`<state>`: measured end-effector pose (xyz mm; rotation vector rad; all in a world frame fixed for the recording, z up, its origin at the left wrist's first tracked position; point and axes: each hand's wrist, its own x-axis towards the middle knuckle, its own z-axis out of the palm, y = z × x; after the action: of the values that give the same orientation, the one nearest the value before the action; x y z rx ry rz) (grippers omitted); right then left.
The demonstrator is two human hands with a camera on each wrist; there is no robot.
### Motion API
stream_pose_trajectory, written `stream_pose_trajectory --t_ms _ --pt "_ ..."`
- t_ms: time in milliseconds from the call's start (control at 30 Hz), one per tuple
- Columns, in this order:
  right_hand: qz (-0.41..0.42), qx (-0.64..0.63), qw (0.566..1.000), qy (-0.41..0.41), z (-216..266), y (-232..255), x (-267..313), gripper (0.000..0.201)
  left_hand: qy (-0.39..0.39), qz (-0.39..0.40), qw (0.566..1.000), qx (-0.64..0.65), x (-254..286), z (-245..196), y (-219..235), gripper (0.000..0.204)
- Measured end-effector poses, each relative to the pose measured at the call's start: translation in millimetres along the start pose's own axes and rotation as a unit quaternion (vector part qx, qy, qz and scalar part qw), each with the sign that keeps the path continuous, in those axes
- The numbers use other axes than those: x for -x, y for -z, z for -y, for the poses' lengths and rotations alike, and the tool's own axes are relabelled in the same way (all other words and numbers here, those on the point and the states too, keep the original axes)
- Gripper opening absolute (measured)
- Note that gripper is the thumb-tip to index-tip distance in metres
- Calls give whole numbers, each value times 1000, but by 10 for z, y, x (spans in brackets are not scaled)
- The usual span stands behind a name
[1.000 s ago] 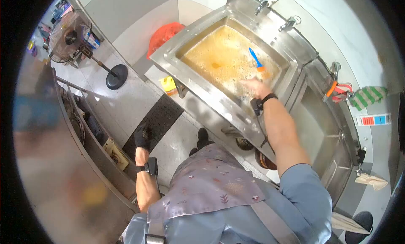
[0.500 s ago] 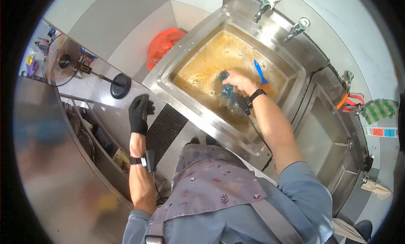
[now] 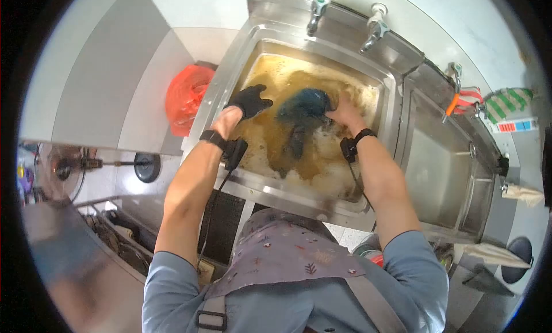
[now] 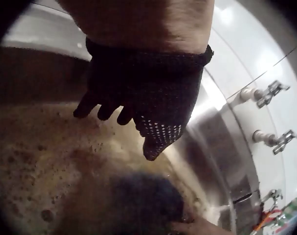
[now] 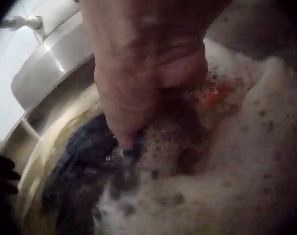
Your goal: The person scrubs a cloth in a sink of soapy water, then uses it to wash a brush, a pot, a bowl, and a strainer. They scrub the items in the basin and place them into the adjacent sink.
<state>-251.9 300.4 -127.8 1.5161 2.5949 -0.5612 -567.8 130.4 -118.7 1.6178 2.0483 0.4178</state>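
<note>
A soaked dark blue cloth (image 3: 305, 104) lies in the murky, foamy water of the steel sink (image 3: 290, 190), with a dark part trailing below it. My bare right hand (image 3: 346, 113) is at its right edge and grips it, the thumb showing on the dark fabric while the other fingers are hidden by foam and water in the right wrist view. Over the left side of the water is my left hand (image 3: 250, 102) in a black knit glove with white dots on it, fingers apart and holding nothing. In the left wrist view the cloth (image 4: 148, 200) appears below the gloved fingers.
Two taps (image 3: 374, 29) stand along the sink's back edge. A second basin (image 3: 434, 160) adjoins on the right, with a striped green cloth (image 3: 507, 106) hanging beyond it. To the left is a red plastic bag (image 3: 188, 97). Something orange (image 5: 214, 98) shows in the foam.
My left hand has come from beside the sink to over the water. My right hand has lowered the dark cloth, which now spreads in the water. The blue brush is no longer visible.
</note>
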Motion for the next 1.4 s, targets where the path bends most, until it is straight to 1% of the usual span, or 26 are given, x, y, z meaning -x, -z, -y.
stream_pose_trajectory --t_ms 33,100,133,200,233,300,333,400,433,500,533,700,733,800,900,933,1000,1033,1067,1100,1133,1200,1233,1300,1333,1400 --pt "-4 0 1000 -12 -8 17 33 105 -11 5 1000 1 -180 41 -112 76" --pt "124 -111 978 -129 22 -38 114 76 31 54 996 -61 -463 54 -267 88" --pt "118 -115 976 -140 11 -54 155 76 37 35 995 -89 -492 43 -357 91" --pt "270 -241 918 -162 7 -155 298 59 86 53 993 -57 -518 76 -487 87" --pt "267 -243 917 -168 17 -252 385 59 107 69 990 -56 -516 120 -537 85" --pt "207 -444 869 -75 102 -471 524 52 128 113 982 -79 -481 204 -614 83" --pt "203 -446 868 -77 110 -659 424 52 127 134 978 -92 -475 237 -642 82" --pt "166 -232 958 -36 94 -1093 266 48 122 166 972 -111 -462 289 -733 79" --pt "162 -235 958 -38 155 -1111 230 48 116 176 970 -118 -449 303 -748 78" --pt "262 -315 894 -179 240 -1177 221 41 100 194 968 -126 -415 326 -811 75" --pt "260 -317 894 -180 277 -1208 199 41 93 198 967 -128 -400 346 -831 74" --pt "267 -320 908 -39 469 -1340 13 37 51 221 966 -128 -389 352 -889 67" --pt "267 -320 908 -38 563 -1090 70 37 41 222 966 -124 -394 344 -897 66" --pt "199 -224 954 -7 868 -272 278 42 18 224 967 -118 -416 348 -868 63" --pt "280 -230 930 -61 791 -78 97 55 8 229 966 -118 -395 356 -775 59" --pt "281 -230 930 -59 833 25 192 55 5 231 965 -123 -391 351 -758 58" --pt "208 -400 889 -78 867 221 382 65 5 233 963 -135 -386 318 -729 56" --pt "205 -399 890 -78 744 64 333 65 4 234 962 -143 -386 291 -724 54" --pt "102 -297 949 -29 545 -257 218 62 4 235 960 -150 -366 261 -714 53" --pt "-4 -187 982 20 557 -292 243 59 4 237 959 -157 -353 254 -711 52" --pt "-7 -189 982 15 518 -291 279 59 5 240 957 -165 -333 249 -701 51" --pt "146 -37 988 -27 468 -194 463 56 2 247 951 -186 -282 243 -704 48" --pt "139 -37 989 -37 504 -69 604 56 1 250 947 -199 -253 281 -700 47" --pt "202 193 960 -15 557 121 929 55 -11 259 941 -218 -216 326 -742 44" --pt "244 265 933 -10 376 -59 919 55 -19 260 938 -229 -180 386 -760 43" --pt "268 260 928 -4 439 112 1230 49 -45 263 932 -245 -116 519 -777 41"
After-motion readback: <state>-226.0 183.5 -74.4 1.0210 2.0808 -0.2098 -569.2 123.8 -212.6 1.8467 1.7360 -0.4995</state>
